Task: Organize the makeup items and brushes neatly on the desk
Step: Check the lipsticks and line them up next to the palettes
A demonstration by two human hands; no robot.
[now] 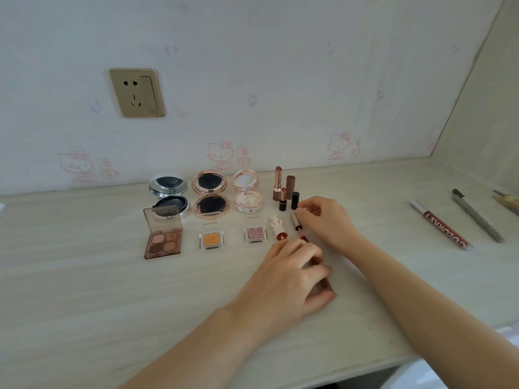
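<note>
— Pale wood-grain desk runs along a wall papered with faint pink cartoon cats, with a gold socket on it. What sits on the desk?

— Biggest first: three open round compacts in a row near the wall, a silver one, a rose-gold one and a pink one. In front of the silver one lies an open brown eyeshadow palette with four pans.

— And the hands?

— The left hand has its fingers curled round a reddish tube, mostly hidden under them. The right hand pinches the cap of a lip gloss wand, just right of the pink compact's row.

— Smaller things?

— Far right, well apart, a red pen-like tube and a grey pencil. Behind the right hand stand two uncapped lipsticks with their caps. Two small square pans, orange and pink glitter, lie in front of the compacts, and a tiny white-capped lipstick lies beside the wand.
</note>
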